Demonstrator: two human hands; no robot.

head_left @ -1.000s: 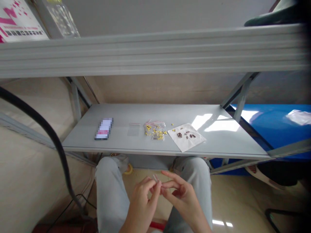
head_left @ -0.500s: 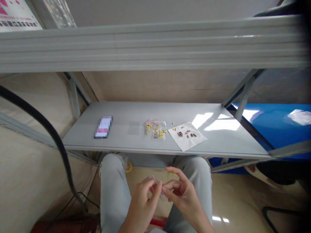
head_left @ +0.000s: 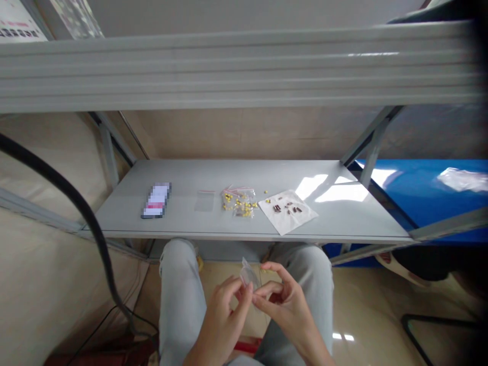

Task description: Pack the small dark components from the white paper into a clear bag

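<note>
Between my knees, below the table's front edge, both hands meet at a small clear plastic bag (head_left: 249, 275). My left hand (head_left: 229, 310) pinches the bag between thumb and forefinger. Thumb and fingers of my right hand (head_left: 284, 305) close on the bag's near edge, its forefinger raised and bent. On the table (head_left: 183, 178) lie clear zip bags with yellow beads (head_left: 239, 202). A white paper sheet (head_left: 282, 223) to their right carries several small dark brown pieces (head_left: 277, 208). Left of the beads lies a flat zip bag (head_left: 205, 201).
A phone (head_left: 156, 200) with a blurred screen lies on the table's left. A grey shelf beam (head_left: 229, 71) crosses above. A thick black cable (head_left: 84, 203) hangs at left, and a blue surface (head_left: 427, 203) stands at right.
The bag in my hands now stands up higher and shows more plainly above the fingertips. My view has shifted slightly, so the table sits a little further left.
</note>
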